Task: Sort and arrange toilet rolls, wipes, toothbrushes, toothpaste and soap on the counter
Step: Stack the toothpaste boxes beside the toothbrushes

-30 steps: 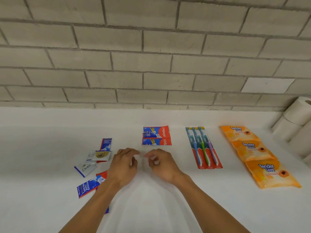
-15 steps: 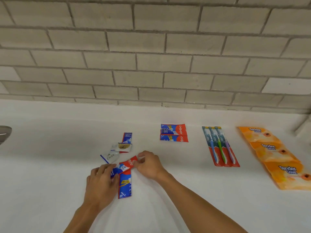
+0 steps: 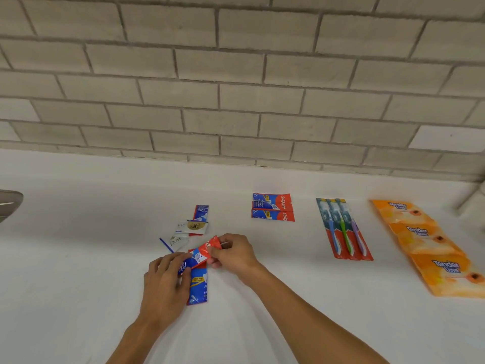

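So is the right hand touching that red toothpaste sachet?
Touching. The head view shows the right hand pinching the upper end of the red toothpaste sachet.
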A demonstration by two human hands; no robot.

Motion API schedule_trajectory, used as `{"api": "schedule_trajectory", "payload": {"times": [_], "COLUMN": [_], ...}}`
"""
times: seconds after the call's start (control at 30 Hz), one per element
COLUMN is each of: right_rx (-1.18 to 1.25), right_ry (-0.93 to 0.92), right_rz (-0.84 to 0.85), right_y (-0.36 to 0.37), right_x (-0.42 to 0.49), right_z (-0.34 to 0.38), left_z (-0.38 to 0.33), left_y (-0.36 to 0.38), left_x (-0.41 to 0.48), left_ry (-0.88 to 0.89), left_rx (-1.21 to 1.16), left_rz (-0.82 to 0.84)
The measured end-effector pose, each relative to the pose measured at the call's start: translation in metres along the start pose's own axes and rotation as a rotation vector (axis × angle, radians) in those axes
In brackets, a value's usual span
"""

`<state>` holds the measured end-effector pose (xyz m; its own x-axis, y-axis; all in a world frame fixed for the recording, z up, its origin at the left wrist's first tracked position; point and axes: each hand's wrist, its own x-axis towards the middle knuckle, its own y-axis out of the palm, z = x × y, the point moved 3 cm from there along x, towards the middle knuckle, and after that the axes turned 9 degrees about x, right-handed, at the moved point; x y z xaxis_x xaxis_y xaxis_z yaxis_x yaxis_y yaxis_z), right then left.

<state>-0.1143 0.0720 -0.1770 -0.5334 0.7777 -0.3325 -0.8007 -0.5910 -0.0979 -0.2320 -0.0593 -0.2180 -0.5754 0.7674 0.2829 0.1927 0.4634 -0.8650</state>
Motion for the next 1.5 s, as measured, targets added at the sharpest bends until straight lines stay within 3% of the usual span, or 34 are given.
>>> {"api": "schedule_trajectory", "payload": {"times": [0.2, 0.37, 0.53, 0.83, 1.13, 1.5], "right_rx": [0.097, 0.215, 0.282, 0.300, 0.017, -0.087], "right_ry": [-0.069, -0.105, -0.121, -0.140, -0.171, -0.142], "right_rz": [-0.003, -0.029, -0.088, -0.243, -0.593, -0.594], "right_y": [-0.016, -0.037, -0.063, -0.122, -0.182, -0.216], "right_x": [-0.004, -0.006, -0.005, 0.023, 0.075, 0.133], "right_z": [0.011, 0.017, 0.017, 0.021, 0.030, 0.024], "left_z": [-0.009, -0.033, -0.050, -0.093, -0.137, -0.156], "left_y": [-0.005, -0.016, -0.022, 0.005, 0.055, 0.100], "left_x": [0.012, 0.027, 0.042, 0.100, 0.165, 0.217], "left_ry": [-0.140, -0.397, -0.436, -0.369, -0.289, -0.213], "left_rx": [-0.345, -0.767, -0.905, -0.909, -0.754, -0.489], "left_rz": [0.018, 0.039, 0.048, 0.094, 0.130, 0.221]}}
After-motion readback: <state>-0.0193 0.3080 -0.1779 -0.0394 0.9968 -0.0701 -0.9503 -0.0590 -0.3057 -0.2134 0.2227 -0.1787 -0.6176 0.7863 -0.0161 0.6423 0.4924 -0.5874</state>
